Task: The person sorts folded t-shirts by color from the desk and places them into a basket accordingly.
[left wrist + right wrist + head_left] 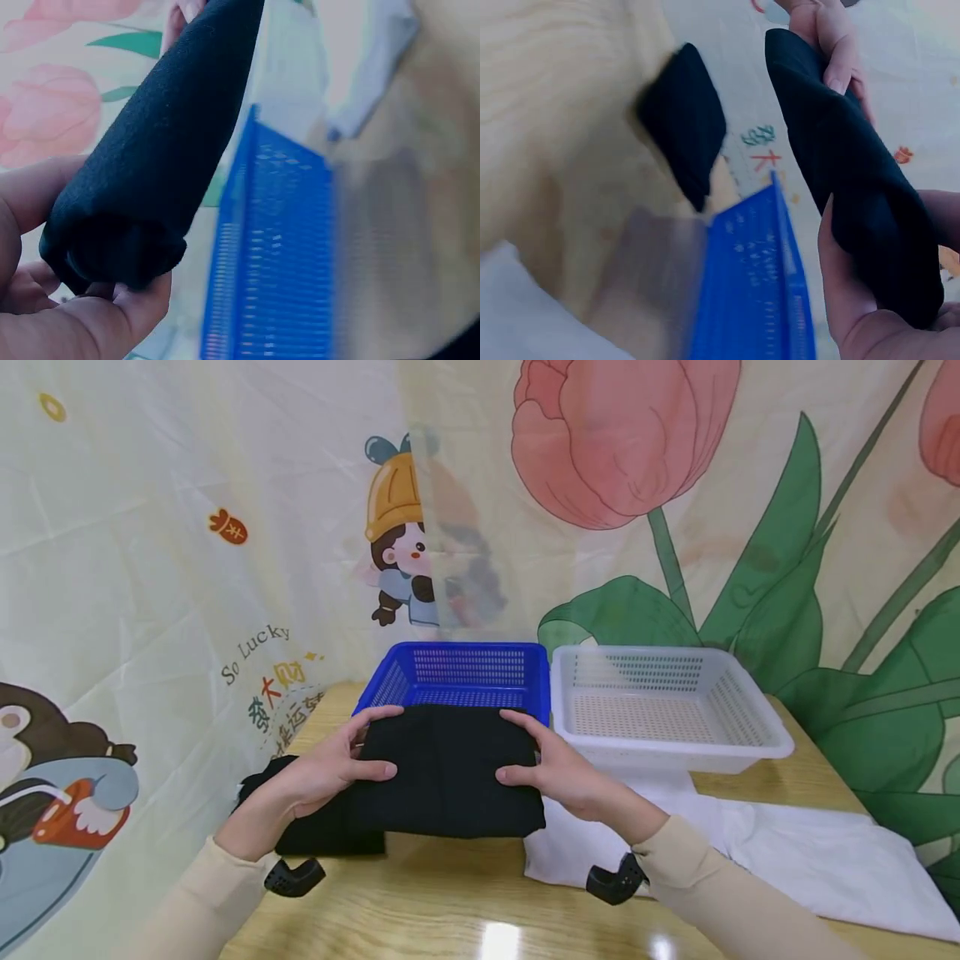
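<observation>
In the head view a folded black cloth (450, 772) is held up in front of the blue basket (386, 668), overlapping its near side. My left hand (322, 772) grips its left end, thumb on the near face and fingers along the top edge. The right end is held the same way by my right hand (570, 777). Seen from the left wrist, the folded cloth (150, 142) forms a thick, rolled-looking bundle between thumb and fingers, above the basket (289, 247). The right wrist view shows my right thumb and fingers around the other end of the bundle (855, 172).
A second black cloth (330, 831) lies on the wooden table (420, 902) at the left. To the right of the blue basket stands a white basket (675, 747). White cloth (817, 860) spreads before it across the right side. A printed curtain (465, 510) hangs behind.
</observation>
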`<state>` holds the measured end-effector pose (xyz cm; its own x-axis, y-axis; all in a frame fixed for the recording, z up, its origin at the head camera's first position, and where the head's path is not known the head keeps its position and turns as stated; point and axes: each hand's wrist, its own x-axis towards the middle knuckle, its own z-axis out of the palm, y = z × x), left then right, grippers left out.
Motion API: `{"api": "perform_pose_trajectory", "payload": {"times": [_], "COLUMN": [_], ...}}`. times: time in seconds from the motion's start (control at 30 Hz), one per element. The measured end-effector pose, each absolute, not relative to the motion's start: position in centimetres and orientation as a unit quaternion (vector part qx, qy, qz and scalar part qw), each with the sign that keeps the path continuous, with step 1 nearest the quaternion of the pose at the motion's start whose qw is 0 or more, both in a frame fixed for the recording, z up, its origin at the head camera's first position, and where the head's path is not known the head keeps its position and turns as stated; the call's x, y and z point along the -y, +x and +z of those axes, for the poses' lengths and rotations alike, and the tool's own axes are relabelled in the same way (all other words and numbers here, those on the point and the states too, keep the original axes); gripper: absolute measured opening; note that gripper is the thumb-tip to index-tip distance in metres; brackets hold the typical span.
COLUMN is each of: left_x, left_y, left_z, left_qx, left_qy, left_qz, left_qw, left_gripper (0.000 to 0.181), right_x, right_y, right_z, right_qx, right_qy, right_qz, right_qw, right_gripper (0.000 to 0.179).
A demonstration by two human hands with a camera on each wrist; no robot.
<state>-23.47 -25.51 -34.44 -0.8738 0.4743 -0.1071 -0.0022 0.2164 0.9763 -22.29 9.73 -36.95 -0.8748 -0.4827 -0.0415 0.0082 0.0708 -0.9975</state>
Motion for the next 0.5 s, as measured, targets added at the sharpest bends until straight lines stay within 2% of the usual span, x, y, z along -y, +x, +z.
{"api": "perform_pose_trajectory", "payload": {"times": [0.3,0.5], "left_x": [25.0,25.1], "left_y": [-29.7,-34.0], "left_z": [-30.4,-29.3], "left_qx": [-0.732,-0.741], "left_qy": [0.159,0.156], "left_qz": [0.643,0.638], "left_qw": [0.157,0.138], "left_gripper": [0.082,0.079], "right_x": [-10.2,-9.1], "right_y": [-27.6,-31.1], "right_z": [-32.9,-32.5], "right_qx": [-0.71,-0.7], "right_qy": [-0.161,-0.151], "right_qz": [-0.665,-0.685], "right_qw": [0.164,0.135], "right_gripper": [0.089,0.08]}}
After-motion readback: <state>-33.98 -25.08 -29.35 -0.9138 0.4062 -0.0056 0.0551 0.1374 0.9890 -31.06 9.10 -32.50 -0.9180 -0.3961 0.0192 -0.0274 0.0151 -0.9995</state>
